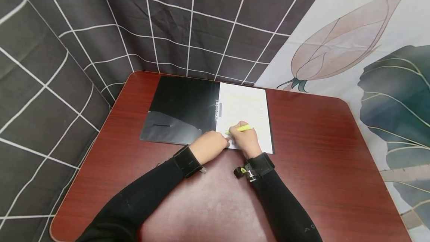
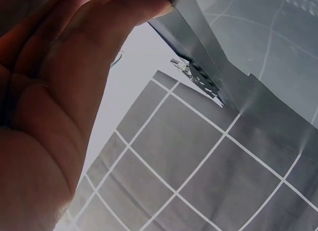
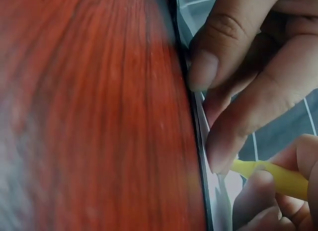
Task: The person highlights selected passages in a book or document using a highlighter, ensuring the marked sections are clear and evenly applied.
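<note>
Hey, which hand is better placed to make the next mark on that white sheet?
Probably the right hand: it grips the yellow marker, tip toward the white sheet. The left hand, at the sheet's lower left, seems better placed for steadying it.

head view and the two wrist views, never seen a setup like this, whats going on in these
There is no machine here: these are a person's bare left hand and right hand, filmed by one camera on the head and one on each wrist. The wide picture, from the head, looks forward and down at the table; the two close-ups come from the left and right wrists. On the table lies an open black folder with a white sheet on its right half. The right hand holds a yellow marker, and the left hand rests at the sheet's near edge.
</note>
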Demonstrator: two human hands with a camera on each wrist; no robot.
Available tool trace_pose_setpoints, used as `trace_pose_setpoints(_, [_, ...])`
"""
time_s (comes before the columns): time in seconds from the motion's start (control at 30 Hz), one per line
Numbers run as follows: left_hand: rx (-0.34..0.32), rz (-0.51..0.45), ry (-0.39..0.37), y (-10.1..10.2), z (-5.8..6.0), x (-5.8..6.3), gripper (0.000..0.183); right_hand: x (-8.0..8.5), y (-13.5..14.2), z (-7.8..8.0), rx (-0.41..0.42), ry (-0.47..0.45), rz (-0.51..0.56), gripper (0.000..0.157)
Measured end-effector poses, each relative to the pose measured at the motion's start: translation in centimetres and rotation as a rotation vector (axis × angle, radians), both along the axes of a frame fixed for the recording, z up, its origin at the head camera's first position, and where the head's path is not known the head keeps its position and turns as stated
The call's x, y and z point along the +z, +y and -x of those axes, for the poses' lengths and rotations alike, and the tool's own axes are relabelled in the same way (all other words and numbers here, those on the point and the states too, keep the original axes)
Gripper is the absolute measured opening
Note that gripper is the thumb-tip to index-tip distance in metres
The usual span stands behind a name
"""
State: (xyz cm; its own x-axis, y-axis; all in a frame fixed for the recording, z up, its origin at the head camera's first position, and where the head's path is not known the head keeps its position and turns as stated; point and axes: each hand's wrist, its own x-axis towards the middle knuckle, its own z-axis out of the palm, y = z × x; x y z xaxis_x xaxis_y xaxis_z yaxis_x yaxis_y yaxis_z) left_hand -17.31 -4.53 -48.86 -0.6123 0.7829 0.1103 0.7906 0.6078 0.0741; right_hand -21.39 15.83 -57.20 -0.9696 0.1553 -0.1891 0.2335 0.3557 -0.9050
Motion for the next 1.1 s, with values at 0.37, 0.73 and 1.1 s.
trace_pose_setpoints(0.37, [0.029, -0.006, -0.031, 0.2, -0.2, 0.1, 0.016, 0.1, 0.3, -0.2, 0.01, -0.008, -0.008, 0.012])
trace_pose_setpoints(0.73, [0.04, -0.021, -0.008, 0.2, -0.3, 0.0, 0.02, 1.1, 0.6, -0.8, -0.026, -0.029, 0.015, 0.02])
trace_pose_setpoints(1.1, [0.048, -0.018, -0.032, 0.4, -0.2, 0.0, 0.028, 0.3, 1.6, -0.5, -0.031, -0.028, -0.03, 0.016])
